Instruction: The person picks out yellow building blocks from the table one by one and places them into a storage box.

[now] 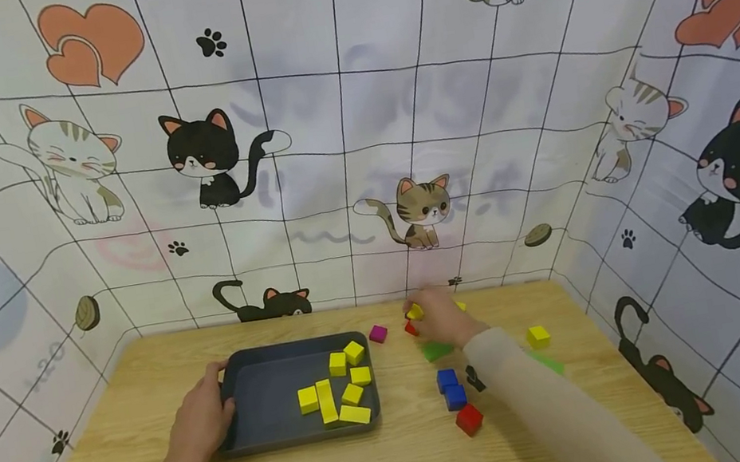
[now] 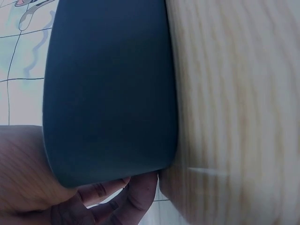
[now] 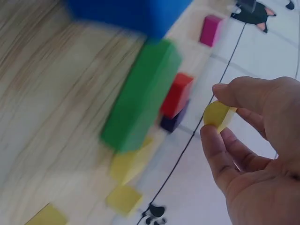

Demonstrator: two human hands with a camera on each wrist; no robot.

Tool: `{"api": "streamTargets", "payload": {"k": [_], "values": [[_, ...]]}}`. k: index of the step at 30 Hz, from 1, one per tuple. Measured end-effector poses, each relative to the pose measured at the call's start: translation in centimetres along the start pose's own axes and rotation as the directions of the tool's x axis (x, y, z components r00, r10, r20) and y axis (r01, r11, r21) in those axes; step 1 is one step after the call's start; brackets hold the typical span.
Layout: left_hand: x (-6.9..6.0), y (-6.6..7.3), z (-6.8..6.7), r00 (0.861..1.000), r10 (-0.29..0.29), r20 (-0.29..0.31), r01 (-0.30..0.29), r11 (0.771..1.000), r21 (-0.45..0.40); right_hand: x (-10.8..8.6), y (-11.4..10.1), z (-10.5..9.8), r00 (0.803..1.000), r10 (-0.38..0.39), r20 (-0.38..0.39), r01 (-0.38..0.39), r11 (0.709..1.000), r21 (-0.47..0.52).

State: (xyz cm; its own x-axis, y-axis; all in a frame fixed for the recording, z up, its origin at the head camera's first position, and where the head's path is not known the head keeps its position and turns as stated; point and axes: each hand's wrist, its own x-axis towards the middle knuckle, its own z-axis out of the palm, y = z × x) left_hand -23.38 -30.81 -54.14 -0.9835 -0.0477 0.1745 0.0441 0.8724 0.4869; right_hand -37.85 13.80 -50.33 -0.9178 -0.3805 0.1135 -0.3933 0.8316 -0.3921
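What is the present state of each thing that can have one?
Tray: partly filled with yellow blocks
Left hand: gripping the tray
Right hand: pinching
Pinched yellow block: lifted
Magenta block: outside tray
Two blue blocks: outside tray, close together
Nearest red block: outside tray
Green blocks: outside tray

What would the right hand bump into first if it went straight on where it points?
The right hand, pinching a yellow block, would probably meet the cat wall first; the pink block looks off to one side. Depth is hard to judge.
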Motion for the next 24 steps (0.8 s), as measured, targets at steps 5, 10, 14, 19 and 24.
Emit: {"api": "streamTargets", "payload": {"k": [5,10,14,19,24], "values": [[0.1,0.1,0.0,1.0,0.006,-0.006,-0.006,1.0,0.002,0.3,-2.3,0.1,0.996,-0.089,0.019,0.089,0.996,0.002],[0.2,0.0,0.0,1.0,-0.001,-0.006,0.001,1.0,0.008,0.6,-5.1,0.7,0.977,-0.213,0.002,0.213,0.977,0.008],[0.2,-0.1,0.0,1.0,-0.006,-0.002,0.006,1.0,0.011,0.6,-7.7,1.4,0.963,-0.268,0.019,0.268,0.963,0.029],[0.3,0.0,-0.1,1.0,-0.001,0.0,0.001,1.0,0.01,0.6,-10.7,2.5,0.949,-0.305,0.085,0.303,0.952,0.035],[0.3,0.0,-0.1,1.0,-0.004,0.004,0.004,1.0,0.004,0.5,-13.0,3.6,0.923,-0.366,0.118,0.36,0.93,0.068]]}}
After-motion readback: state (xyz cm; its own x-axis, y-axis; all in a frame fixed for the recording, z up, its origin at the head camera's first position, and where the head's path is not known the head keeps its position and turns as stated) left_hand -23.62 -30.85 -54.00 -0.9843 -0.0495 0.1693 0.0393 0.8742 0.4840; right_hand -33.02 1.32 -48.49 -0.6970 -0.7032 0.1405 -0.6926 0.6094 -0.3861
